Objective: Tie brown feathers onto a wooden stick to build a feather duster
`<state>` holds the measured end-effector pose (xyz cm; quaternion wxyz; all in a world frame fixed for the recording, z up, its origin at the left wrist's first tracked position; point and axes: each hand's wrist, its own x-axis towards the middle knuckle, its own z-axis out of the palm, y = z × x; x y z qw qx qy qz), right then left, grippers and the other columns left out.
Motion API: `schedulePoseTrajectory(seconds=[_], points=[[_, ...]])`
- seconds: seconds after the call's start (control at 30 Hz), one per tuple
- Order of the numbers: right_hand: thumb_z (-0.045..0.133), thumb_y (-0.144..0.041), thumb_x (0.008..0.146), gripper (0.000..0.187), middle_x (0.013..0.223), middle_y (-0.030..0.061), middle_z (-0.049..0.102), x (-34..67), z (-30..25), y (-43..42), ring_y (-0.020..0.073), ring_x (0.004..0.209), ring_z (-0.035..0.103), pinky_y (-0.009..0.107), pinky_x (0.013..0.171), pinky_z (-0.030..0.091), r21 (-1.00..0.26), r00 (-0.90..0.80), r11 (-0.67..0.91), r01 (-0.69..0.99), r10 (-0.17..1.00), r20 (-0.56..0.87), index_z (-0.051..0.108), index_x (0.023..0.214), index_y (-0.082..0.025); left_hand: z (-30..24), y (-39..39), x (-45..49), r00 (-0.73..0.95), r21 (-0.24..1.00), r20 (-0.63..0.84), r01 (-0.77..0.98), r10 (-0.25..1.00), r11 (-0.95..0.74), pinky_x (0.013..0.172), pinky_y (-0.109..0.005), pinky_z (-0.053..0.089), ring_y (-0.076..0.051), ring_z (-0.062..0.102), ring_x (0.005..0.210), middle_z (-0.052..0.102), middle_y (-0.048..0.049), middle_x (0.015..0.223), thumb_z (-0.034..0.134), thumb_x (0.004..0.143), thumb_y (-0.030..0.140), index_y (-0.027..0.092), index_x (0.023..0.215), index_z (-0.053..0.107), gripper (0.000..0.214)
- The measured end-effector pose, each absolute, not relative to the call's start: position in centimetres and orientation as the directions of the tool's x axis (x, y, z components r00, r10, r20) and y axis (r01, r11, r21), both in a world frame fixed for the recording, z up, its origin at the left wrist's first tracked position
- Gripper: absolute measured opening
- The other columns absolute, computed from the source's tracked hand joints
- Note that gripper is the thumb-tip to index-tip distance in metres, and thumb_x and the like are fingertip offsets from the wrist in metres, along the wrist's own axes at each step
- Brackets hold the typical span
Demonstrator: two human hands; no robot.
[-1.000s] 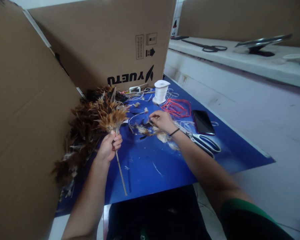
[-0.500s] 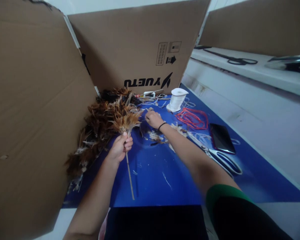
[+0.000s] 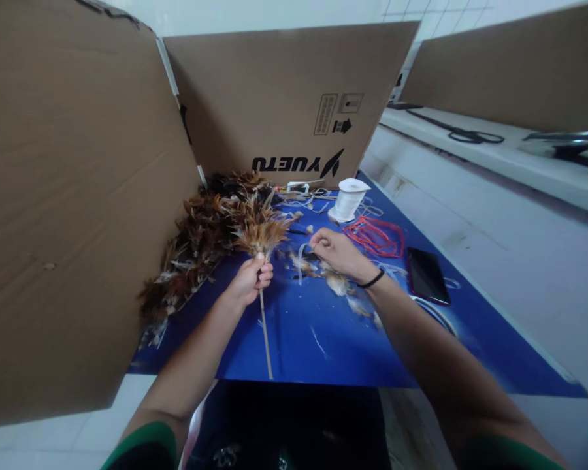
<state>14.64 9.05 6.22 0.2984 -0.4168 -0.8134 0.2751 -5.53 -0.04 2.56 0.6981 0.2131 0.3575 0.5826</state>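
My left hand (image 3: 251,277) is closed round a thin stick just below the brown feathers of a feather duster (image 3: 261,238). The bare end of the stick points down towards the table's front edge. To its right, my right hand (image 3: 340,253) pinches a short white strip (image 3: 301,264) that curves down from the fingertips. Loose pale feathers (image 3: 338,284) lie under and beside that hand. Scissors (image 3: 436,313) are mostly hidden behind my right forearm.
Many brown feathers (image 3: 196,235) are heaped along the left cardboard wall. On the blue table (image 3: 304,346) stand a white spool (image 3: 349,201), a red cord bundle (image 3: 376,236) and a dark phone (image 3: 427,275). Cardboard (image 3: 255,91) closes off the back.
My right hand has drawn back towards me and to the right, and a white strip now hangs from its fingers. My left hand keeps its hold on the feather duster. The view has shifted slightly.
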Motion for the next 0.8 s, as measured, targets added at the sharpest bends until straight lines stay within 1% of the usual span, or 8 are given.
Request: schedulePoseTrajectory(seconds=[0.07, 0.13, 0.23, 0.37, 0.43, 0.5, 0.6, 0.8], points=[[0.049, -0.023, 0.075, 0.006, 0.069, 0.0002, 0.062, 14.8, 6.4, 8.1, 0.0111, 0.059, 0.056, 0.022, 0.056, 0.041, -0.707, -0.526, 0.513, 0.487, 0.818, 0.232, 0.054, 0.077, -0.019, 2.7, 0.0, -5.2, 0.063, 0.721, -0.257, -0.652, 0.964, 0.235, 0.031, -0.009, 0.014, -0.001, 0.031, 0.04, 0.035, 0.0065, 0.057, 0.069, 0.074, 0.034, 0.016, 0.069, 0.037, 0.036], [0.047, -0.021, 0.077, 0.004, 0.071, 0.0007, 0.065, 14.9, 6.4, 7.4, 0.0108, 0.059, 0.058, 0.022, 0.056, 0.043, -0.761, -0.552, 0.477, 0.44, 0.812, 0.189, 0.05, 0.079, -0.019, 3.0, 0.0, -4.9, 0.062, 0.725, -0.258, -0.647, 0.964, 0.235, 0.031, -0.01, 0.015, -0.002, 0.033, 0.041, 0.035, 0.0064, 0.056, 0.068, 0.074, 0.034, 0.016, 0.069, 0.037, 0.036], [0.044, -0.019, 0.078, 0.004, 0.067, -0.0012, 0.063, 15.1, 6.5, 6.7, 0.0098, 0.052, 0.056, 0.021, 0.052, 0.042, -0.791, -0.553, 0.451, 0.413, 0.814, 0.176, 0.046, 0.081, -0.02, 3.5, 0.0, -4.6, 0.049, 0.732, -0.256, -0.643, 0.965, 0.226, 0.031, -0.01, 0.02, -0.003, 0.035, 0.041, 0.036, 0.0064, 0.055, 0.068, 0.074, 0.036, 0.017, 0.069, 0.037, 0.037], [0.044, -0.02, 0.08, 0.006, 0.065, -0.0022, 0.058, 15.3, 7.2, 6.0, 0.0113, 0.056, 0.054, 0.022, 0.055, 0.039, -0.648, -0.538, 0.593, 0.478, 0.781, 0.318, 0.049, 0.083, -0.02, 3.8, 0.2, -4.3, 0.013, 0.772, -0.258, -0.598, 0.966, 0.214, 0.035, -0.013, 0.034, -0.004, 0.04, 0.043, 0.037, 0.0065, 0.054, 0.068, 0.073, 0.041, 0.017, 0.067, 0.037, 0.04], [0.043, -0.02, 0.081, 0.007, 0.065, -0.0024, 0.056, 15.4, 7.8, 5.6, 0.0115, 0.057, 0.052, 0.022, 0.056, 0.037, -0.585, -0.546, 0.633, 0.507, 0.761, 0.35, 0.05, 0.084, -0.02, 3.8, 0.5, -4.3, 0.014, 0.798, -0.244, -0.565, 0.97, 0.209, 0.042, -0.019, 0.045, -0.006, 0.043, 0.044, 0.038, 0.0066, 0.053, 0.067, 0.072, 0.044, 0.017, 0.066, 0.038, 0.04], [0.043, -0.02, 0.082, 0.008, 0.063, -0.0027, 0.055, 15.3, 8.3, 5.1, 0.0114, 0.056, 0.05, 0.022, 0.056, 0.035, -0.538, -0.556, 0.653, 0.533, 0.75, 0.36, 0.05, 0.084, -0.02, 3.7, 0.8, -4.3, 0.025, 0.813, -0.215, -0.549, 0.976, 0.193, 0.053, -0.028, 0.053, -0.006, 0.044, 0.045, 0.039, 0.0069, 0.052, 0.066, 0.073, 0.044, 0.017, 0.065, 0.038, 0.041], [0.042, -0.018, 0.083, 0.009, 0.063, -0.0025, 0.053, 15.3, 9.0, 4.6, 0.0116, 0.056, 0.049, 0.022, 0.057, 0.034, -0.493, -0.567, 0.673, 0.551, 0.736, 0.369, 0.05, 0.084, -0.02, 3.5, 1.4, -4.3, 0.033, 0.816, -0.155, -0.559, 0.987, 0.147, 0.067, -0.038, 0.056, -0.006, 0.044, 0.044, 0.039, 0.0075, 0.051, 0.066, 0.074, 0.043, 0.017, 0.062, 0.037, 0.041], [0.039, -0.019, 0.086, 0.012, 0.075, 0.003, 0.058, 15.2, 8.7, 4.9, 0.0153, 0.067, 0.054, 0.024, 0.063, 0.035, -0.333, -0.612, 0.722, 0.607, 0.692, 0.384, 0.05, 0.089, -0.018, 4.0, 1.6, -3.1, 0.14, 0.765, -0.136, -0.614, 0.981, 0.194, 0.072, -0.043, 0.056, -0.006, 0.043, 0.045, 0.038, 0.0071, 0.052, 0.065, 0.076, 0.038, 0.016, 0.062, 0.038, 0.037]])
